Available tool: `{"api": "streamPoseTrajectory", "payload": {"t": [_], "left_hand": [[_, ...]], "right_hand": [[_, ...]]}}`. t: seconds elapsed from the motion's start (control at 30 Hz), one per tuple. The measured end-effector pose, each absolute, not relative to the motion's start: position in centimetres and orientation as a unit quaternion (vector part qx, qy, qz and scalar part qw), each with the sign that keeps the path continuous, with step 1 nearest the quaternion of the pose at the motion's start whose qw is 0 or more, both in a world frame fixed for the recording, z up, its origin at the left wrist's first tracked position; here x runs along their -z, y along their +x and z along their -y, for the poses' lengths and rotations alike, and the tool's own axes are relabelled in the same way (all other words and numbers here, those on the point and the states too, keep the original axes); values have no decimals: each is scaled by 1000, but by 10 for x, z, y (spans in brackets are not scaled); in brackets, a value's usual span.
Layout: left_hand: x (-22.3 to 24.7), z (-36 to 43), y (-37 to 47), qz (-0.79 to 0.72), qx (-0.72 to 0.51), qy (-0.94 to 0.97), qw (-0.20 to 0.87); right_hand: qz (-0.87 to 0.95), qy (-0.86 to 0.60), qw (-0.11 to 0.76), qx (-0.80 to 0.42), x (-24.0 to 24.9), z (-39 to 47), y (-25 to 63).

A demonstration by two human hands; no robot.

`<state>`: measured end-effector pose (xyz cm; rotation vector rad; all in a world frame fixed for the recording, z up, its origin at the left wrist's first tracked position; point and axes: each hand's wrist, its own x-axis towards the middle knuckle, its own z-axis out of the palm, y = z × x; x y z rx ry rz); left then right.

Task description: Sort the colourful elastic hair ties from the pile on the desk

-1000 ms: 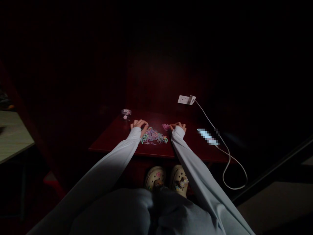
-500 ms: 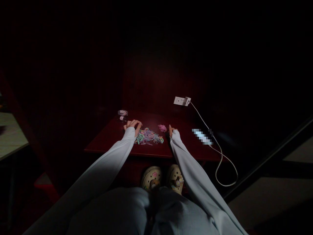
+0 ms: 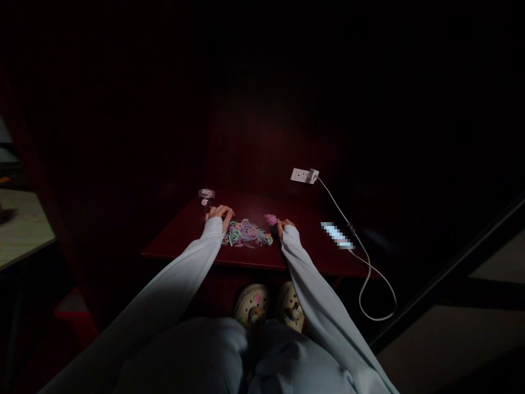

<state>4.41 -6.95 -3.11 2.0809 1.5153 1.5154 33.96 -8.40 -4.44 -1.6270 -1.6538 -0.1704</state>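
On the dark red table [image 3: 176, 241] lies a loose pile of multicoloured bands [image 3: 246, 234], pastel green, purple and orange. My left hand [image 3: 221, 214] rests at the pile's upper left edge, fingers bent and apart, with nothing visible in it. A small pink heap [image 3: 270, 219] sits behind the pile on the right. My right hand [image 3: 284, 224] is beside that heap, its fingertips at the heap's right edge; the fingers are small and dark in view, and whether they grip anything cannot be made out.
A clear round container [image 3: 206, 194] stands at the table's back left. At the right lies a blurred, bright phone-like object [image 3: 337, 235] with a white cable [image 3: 369, 262] running to a plug in the wall socket [image 3: 301, 175]. Two beige clogs [image 3: 252, 306] are below the table edge.
My right hand has moved slightly left, and its fingers have come up against the pink heap. My left hand has shifted a little left, off the pile's edge. The whole view has tilted slightly.
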Motion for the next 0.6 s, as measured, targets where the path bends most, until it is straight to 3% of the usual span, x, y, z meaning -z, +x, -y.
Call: {"api": "streamPoseTrajectory", "payload": {"t": [0.27,0.47,0.6], "left_hand": [[34,65,53,-507,-443,730,117],[51,59,66,-477,-373,779,162],[57,61,63,-410,-397,804,165]], "right_hand": [[582,-668,462,31,55,84,290],[609,-591,529,15,70,70,245],[622,-561,546,-24,65,67,244]]}}
